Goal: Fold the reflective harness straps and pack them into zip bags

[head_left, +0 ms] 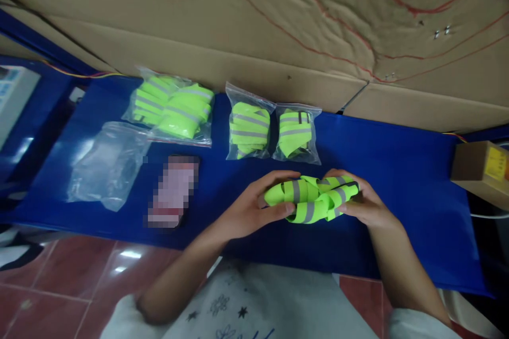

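Between my two hands is a bundle of neon-yellow reflective strap (312, 204) with grey stripes, loosely folded into loops and held just over the blue tabletop. My left hand (258, 204) is closed on its left end, thumb on the near side. Gripping the right end is my right hand (368, 204), its thumb in front and the other fingers partly hidden behind the strap. Beyond my hands, two clear zip bags, a left one (249, 130) and a right one (295, 135), each contain a similar folded strap.
The blue table (417, 212) meets a cardboard wall (159, 47) at the back. More bagged straps (175, 106) lie at the back left. In front of them are a clear plastic bag (109, 164) and a pixelated phone-shaped object (173, 190). A cardboard box (473, 169) stands at the right.
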`<state>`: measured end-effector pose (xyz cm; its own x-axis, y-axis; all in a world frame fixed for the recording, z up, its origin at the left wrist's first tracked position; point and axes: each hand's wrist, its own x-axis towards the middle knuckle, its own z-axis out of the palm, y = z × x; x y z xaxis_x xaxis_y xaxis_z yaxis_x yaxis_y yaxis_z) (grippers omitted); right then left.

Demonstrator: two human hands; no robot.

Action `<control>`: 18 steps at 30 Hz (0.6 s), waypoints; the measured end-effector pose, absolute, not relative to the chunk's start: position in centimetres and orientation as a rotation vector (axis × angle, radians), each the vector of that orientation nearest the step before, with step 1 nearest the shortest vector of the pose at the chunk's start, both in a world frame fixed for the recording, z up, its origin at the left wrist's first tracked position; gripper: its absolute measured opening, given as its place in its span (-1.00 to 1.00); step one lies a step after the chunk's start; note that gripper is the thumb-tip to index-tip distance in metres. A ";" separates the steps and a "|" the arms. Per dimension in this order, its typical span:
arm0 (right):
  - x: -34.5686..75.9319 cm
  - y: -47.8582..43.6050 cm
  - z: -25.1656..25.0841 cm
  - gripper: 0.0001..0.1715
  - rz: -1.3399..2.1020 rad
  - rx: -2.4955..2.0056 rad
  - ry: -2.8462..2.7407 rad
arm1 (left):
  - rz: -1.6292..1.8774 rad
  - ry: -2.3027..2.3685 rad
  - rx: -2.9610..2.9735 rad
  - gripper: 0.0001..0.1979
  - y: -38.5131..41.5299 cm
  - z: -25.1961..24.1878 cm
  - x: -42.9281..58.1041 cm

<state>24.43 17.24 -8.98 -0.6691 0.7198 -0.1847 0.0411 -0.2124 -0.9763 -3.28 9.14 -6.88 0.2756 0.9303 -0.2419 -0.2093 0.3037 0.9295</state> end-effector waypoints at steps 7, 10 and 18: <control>23.4 15.8 -7.9 -0.01 1.635 -0.964 -2.042 | 0.856 1.005 0.950 -0.21 7.7 -8.8 -2.6; 22.4 15.0 -8.3 0.10 1.269 -0.871 -2.239 | 0.842 1.118 0.971 -0.35 7.5 -9.1 -2.1; 21.7 13.7 -7.0 -0.47 0.535 -0.493 -2.523 | 1.160 1.157 0.268 -0.57 7.9 -9.2 -1.9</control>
